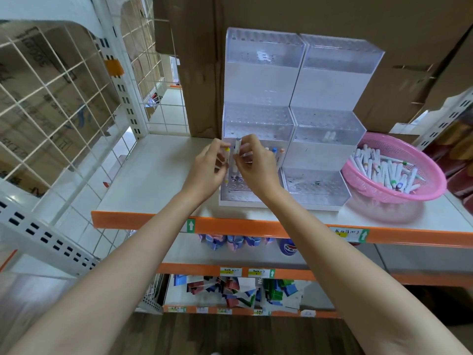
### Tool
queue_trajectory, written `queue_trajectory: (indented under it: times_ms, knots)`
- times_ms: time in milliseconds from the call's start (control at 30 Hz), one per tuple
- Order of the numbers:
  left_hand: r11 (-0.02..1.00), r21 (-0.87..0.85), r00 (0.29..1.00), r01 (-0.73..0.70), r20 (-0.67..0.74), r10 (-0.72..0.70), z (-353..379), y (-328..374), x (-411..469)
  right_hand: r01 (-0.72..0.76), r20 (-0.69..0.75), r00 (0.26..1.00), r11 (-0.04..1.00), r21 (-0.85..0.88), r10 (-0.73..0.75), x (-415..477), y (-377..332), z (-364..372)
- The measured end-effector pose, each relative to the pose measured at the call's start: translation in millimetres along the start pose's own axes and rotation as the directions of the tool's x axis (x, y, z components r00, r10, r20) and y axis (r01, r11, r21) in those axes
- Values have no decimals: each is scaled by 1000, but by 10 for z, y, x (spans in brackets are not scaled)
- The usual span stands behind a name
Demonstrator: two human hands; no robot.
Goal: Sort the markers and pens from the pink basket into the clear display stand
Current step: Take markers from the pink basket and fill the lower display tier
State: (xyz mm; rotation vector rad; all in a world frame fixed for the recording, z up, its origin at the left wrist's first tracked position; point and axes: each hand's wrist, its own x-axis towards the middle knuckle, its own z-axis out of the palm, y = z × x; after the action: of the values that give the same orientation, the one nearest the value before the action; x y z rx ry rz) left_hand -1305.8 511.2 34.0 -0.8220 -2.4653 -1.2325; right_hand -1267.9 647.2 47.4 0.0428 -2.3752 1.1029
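A white marker [237,152] with a grey cap is held upright in front of the lowest-but-one tier of the clear display stand [258,119]. It is pinched near its lower half by the fingertips of the right hand [252,163]. The left hand [208,167] is closed in against it from the other side, thumb and forefinger curled toward the barrel; whether that hand grips the marker or a second yellow-capped one just behind it cannot be told.

A few markers with yellow, blue and orange caps [274,150] are already stood in holes of the stand's left half, partly hidden by the hands. Two white markers [329,136] are seen lying in the middle tier of the right half. The stand is set on a white shelf [153,175] with an orange front edge.

To the right of the stand, touching or just beside its base, a pink basket [419,175] is placed, filled with a loose heap of white markers [384,170] with mixed cap colours. Printing on their barrels is too small to be read.

On the orange edge, green labels with white up-arrows [190,225] are stuck, and a white tag with handwriting [344,231] that cannot be made out. Yellow-and-white price tags [230,271] are fixed to the shelf below; their text is illegible. Cardboard boxes [332,16] are stacked behind the stand, and faint print on boxes behind the wire grid [64,98] at left is not readable.
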Motion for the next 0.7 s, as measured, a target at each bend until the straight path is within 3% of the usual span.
queue_trajectory:
  times_ms: [333, 533, 700]
  knots:
    - [997, 69, 998, -30, 66, 25, 3, -24, -40, -17, 21, 1000, 1000, -11, 17, 6, 36, 17]
    - [971, 227, 993, -77, 103, 54, -68, -37, -32, -9, 26, 1000, 999, -49, 10, -19, 81, 38]
    - [928, 356, 994, -106, 43, 97, -125, -21, -27, -12, 28, 1000, 997, -71, 14, -24, 115, 47]
